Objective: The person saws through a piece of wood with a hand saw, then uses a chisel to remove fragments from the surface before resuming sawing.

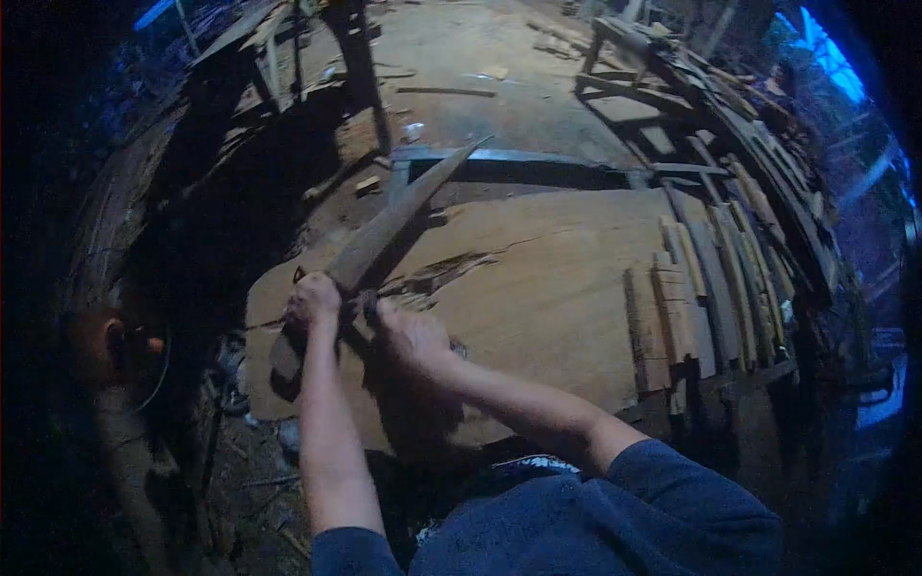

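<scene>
A long piece of wood (389, 228), grey-brown and dull, is broad near the hands and narrows steadily to a sharp point at its far end, with a dark shadow running along its right side. It slants away from the left hand (315, 299), forward and to the right, while a shorter stretch shows on the near side of that hand. The left hand lies over its broad part with fingers bent; whether they grip or only press, I cannot tell. The right hand (415, 336), just to the right of the wood, is curled around a small dark handle (371, 308), whose full shape is hidden. Below both hands spreads a wide pale slab (547, 312), with a rough, splintered hollow (447, 274) just beyond the right hand. Farther right of that hand, narrow wooden strips (677, 312) lie side by side.
</scene>
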### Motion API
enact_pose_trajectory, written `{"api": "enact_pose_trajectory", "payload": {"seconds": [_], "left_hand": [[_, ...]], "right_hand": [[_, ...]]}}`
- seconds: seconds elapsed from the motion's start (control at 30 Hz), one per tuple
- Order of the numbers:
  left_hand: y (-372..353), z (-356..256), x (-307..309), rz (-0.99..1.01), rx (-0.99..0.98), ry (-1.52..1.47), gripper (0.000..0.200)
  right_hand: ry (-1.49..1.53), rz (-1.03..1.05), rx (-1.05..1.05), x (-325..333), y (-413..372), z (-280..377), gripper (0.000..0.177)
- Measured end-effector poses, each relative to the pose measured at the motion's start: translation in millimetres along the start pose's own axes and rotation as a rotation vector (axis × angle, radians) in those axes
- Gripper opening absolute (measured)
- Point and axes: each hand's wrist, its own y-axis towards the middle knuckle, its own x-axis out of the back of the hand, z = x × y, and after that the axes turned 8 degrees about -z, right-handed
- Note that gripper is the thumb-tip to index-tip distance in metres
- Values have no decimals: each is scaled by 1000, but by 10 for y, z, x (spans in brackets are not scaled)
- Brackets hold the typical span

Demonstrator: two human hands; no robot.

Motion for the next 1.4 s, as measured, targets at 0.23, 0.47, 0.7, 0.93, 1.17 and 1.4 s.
{"api": "enact_pose_trajectory", "payload": {"seconds": [0.23, 0.47, 0.7, 0.93, 1.17, 1.4], "left_hand": [[113, 246, -415, -191, -114, -65, 36], [-85, -77, 80, -97, -50, -92, 39], [0, -5, -37, -131, -51, 40, 39], [23, 135, -198, -191, -157, -65, 36], [-78, 43, -107, -192, -86, -130, 37], [21, 91, -211, -138, -62, -37, 42]], "right_hand": [[83, 82, -63, 376, -32, 119, 23], [60, 179, -142, 326, 223, 191, 24], [128, 91, -45, 185, -51, -71, 29], [34, 124, -92, 142, 335, 172, 30], [73, 160, -119, 494, -77, 115, 25], [113, 60, -56, 303, 169, 157, 23]]}}
